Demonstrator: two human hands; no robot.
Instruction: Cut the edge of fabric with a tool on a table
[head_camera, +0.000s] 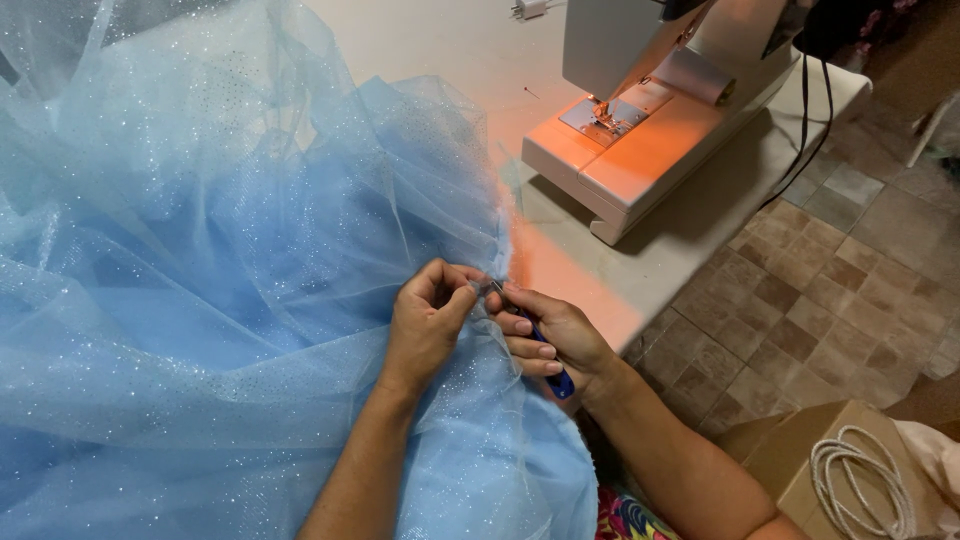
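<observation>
Left hand (428, 325) pinches the gathered edge of blue tulle (200, 300) heaped over the desk (690, 235). Right hand (552, 340) grips a blue-handled tool (545, 355), probably a seam ripper, tip at the pinched spot. Sewing machine (650, 120) stands behind.

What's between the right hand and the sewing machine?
Head view: from the right hand toward the sewing machine there is only bare white table, lit orange; the blue tulle edge stays to the left.
</observation>
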